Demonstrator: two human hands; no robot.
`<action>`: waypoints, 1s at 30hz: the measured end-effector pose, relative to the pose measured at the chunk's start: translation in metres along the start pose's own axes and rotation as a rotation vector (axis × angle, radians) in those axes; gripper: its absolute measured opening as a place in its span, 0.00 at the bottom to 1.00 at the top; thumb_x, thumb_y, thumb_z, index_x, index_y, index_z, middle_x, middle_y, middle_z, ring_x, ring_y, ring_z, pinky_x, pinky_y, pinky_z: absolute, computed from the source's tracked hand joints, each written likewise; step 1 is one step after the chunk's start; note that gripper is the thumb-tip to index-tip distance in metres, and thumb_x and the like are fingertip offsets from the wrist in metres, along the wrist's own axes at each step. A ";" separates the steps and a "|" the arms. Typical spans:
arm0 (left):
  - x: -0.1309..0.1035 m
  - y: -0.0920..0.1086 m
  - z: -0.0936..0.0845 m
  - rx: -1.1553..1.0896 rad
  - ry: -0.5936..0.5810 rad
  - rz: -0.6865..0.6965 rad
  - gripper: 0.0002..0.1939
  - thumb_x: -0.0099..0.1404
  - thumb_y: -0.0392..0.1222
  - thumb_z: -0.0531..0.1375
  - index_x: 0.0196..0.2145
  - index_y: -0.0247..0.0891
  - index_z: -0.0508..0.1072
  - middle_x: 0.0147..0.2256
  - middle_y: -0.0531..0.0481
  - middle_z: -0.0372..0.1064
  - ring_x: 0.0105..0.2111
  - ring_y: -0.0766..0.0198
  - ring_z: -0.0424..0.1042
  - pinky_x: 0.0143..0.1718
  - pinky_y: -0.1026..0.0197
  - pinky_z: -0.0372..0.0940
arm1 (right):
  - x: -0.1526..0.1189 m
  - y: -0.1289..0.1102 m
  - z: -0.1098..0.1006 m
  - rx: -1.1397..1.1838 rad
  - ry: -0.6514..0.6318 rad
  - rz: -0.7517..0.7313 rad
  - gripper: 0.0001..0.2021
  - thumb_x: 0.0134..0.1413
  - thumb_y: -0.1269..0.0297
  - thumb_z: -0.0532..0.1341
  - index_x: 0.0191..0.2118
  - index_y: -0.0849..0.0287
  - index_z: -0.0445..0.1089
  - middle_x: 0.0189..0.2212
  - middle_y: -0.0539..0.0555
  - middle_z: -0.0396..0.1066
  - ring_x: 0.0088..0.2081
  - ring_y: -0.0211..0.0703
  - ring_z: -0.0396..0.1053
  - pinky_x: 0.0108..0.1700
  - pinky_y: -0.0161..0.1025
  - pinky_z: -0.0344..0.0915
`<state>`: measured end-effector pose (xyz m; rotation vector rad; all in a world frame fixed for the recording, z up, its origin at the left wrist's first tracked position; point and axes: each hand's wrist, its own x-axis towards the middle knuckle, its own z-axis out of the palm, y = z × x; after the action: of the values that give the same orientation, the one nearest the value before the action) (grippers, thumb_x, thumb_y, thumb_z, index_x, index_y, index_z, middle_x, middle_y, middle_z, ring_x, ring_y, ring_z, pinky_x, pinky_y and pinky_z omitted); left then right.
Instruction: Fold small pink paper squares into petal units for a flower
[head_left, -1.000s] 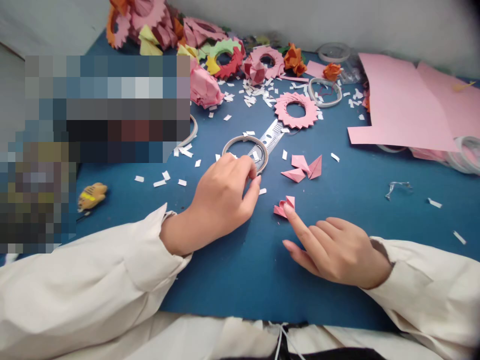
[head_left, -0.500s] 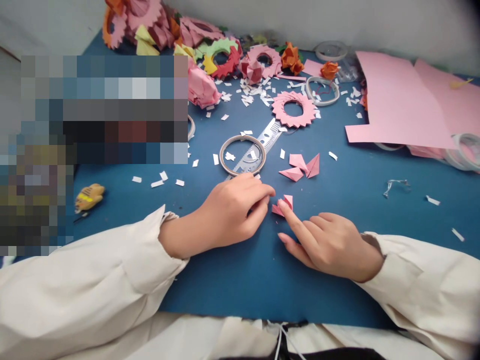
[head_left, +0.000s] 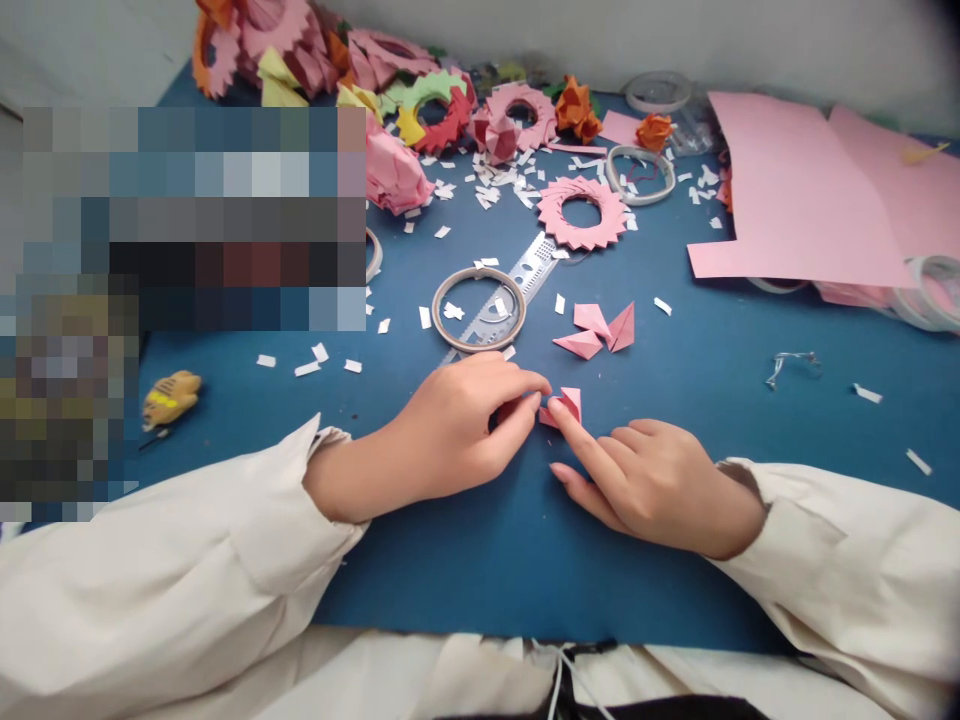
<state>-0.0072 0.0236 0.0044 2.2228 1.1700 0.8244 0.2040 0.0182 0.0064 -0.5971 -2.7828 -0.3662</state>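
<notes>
A small folded piece of pink paper [head_left: 571, 402] lies on the blue tabletop between my hands. My left hand [head_left: 476, 415] is at its left edge, with thumb and index finger closed together in a pinch there. With its index fingertip my right hand [head_left: 649, 485] presses on the paper, its thumb held apart below and the other fingers curled. Just beyond are several folded pink paper pieces [head_left: 621, 328] set close together. A brown-edged tape roll [head_left: 442, 325] rests on a clear ruler [head_left: 534, 265] past my left hand.
A pink pleated paper ring [head_left: 551, 215] lies further back. Behind it are white paper scraps [head_left: 487, 195], orange paper flowers [head_left: 577, 110] and a white tape roll [head_left: 670, 190]. Large pink sheets [head_left: 795, 190] cover the back right. A small yellow-brown figure [head_left: 172, 398] lies at left.
The whole view has shifted slightly, so things sit a little further left. My right index finger stays on the folded pink paper, and both hands keep nearly the same pose.
</notes>
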 end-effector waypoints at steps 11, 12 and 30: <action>0.008 0.005 -0.005 -0.087 -0.104 -0.237 0.07 0.63 0.39 0.58 0.34 0.40 0.76 0.25 0.57 0.70 0.25 0.72 0.65 0.27 0.69 0.56 | 0.001 0.000 0.000 -0.004 -0.005 -0.021 0.20 0.61 0.62 0.53 0.49 0.75 0.68 0.13 0.47 0.61 0.16 0.36 0.57 0.23 0.39 0.49; 0.009 0.004 -0.005 -0.095 -0.108 -0.256 0.07 0.63 0.40 0.58 0.33 0.40 0.76 0.25 0.57 0.70 0.24 0.73 0.65 0.26 0.69 0.56 | 0.001 0.000 0.000 -0.008 -0.009 -0.024 0.20 0.61 0.62 0.53 0.50 0.75 0.67 0.13 0.47 0.61 0.16 0.36 0.57 0.23 0.39 0.49; 0.002 0.005 -0.006 -0.017 0.007 -0.077 0.07 0.64 0.34 0.55 0.36 0.35 0.74 0.29 0.53 0.72 0.27 0.72 0.67 0.30 0.69 0.60 | 0.002 0.001 0.000 -0.027 -0.019 -0.031 0.20 0.61 0.61 0.53 0.51 0.73 0.67 0.13 0.47 0.61 0.16 0.36 0.56 0.23 0.39 0.47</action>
<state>-0.0079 0.0238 0.0128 2.1488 1.2389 0.8086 0.2029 0.0193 0.0071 -0.5668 -2.8122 -0.4074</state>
